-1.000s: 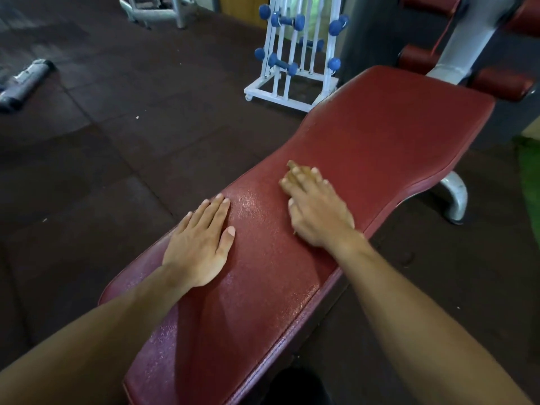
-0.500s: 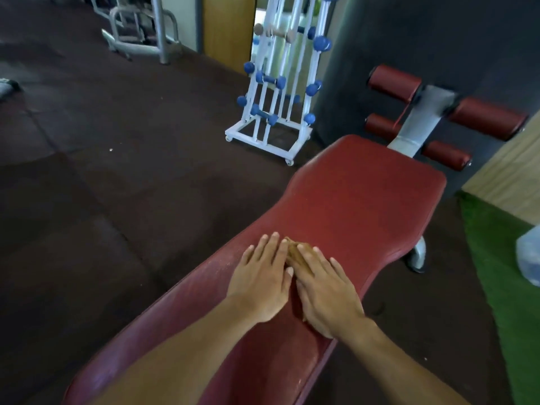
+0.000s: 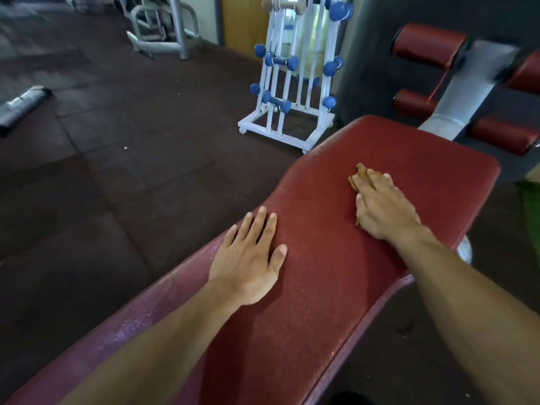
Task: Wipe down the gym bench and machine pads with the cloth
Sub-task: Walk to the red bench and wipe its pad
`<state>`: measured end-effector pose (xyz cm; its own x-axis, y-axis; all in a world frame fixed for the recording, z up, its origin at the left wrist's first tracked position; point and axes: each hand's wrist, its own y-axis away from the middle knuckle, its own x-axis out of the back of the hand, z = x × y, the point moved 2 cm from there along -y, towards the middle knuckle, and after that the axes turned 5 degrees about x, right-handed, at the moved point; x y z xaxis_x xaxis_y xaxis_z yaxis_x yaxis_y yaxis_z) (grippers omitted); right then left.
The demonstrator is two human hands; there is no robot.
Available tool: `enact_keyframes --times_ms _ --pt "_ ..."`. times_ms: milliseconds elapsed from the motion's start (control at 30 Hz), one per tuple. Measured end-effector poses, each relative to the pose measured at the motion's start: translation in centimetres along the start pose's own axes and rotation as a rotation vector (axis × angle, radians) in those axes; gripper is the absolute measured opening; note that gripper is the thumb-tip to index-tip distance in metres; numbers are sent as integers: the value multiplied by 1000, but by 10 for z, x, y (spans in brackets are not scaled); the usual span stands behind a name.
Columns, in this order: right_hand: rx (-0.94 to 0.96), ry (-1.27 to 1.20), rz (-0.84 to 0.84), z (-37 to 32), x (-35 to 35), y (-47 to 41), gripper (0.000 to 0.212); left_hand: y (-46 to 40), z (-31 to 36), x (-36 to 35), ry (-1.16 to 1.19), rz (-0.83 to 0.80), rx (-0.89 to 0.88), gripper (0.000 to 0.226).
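A long red padded bench (image 3: 321, 287) runs from the lower left to the upper right. My left hand (image 3: 248, 258) lies flat on its left side, fingers straight. My right hand (image 3: 382, 209) presses a small brown cloth (image 3: 361, 176) flat against the pad farther up; most of the cloth is hidden under the palm. Red roller pads (image 3: 426, 43) on a grey post (image 3: 473, 92) stand beyond the bench's far end.
A white rack of blue dumbbells (image 3: 292, 80) stands on the dark rubber floor (image 3: 117, 185) just left of the bench's far end. A grey machine frame (image 3: 163, 27) is at the back left, a rolled grey mat (image 3: 20, 106) at the far left. A green mat edge (image 3: 531, 211) shows at right.
My right hand has slid the cloth up the bench toward the far end. My left hand has drawn away from it and now rests lower on the pad's left side.
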<state>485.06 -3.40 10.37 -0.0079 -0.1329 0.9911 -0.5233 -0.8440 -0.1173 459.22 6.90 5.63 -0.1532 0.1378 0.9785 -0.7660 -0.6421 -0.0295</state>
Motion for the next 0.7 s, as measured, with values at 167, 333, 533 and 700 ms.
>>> enact_keyframes --times_ms 167,333,533,700 --pt "30 -88 -6 -29 -10 -52 49 1 1 -2 -26 12 9 68" --pt "242 -31 13 -72 -16 -48 47 1 2 -3 -45 -4 19 70" --pt "531 -49 -87 -76 -12 27 48 6 2 -2 -4 5 97 78" --pt "262 -2 -39 -18 -7 -18 52 6 3 -3 -3 25 109 77"
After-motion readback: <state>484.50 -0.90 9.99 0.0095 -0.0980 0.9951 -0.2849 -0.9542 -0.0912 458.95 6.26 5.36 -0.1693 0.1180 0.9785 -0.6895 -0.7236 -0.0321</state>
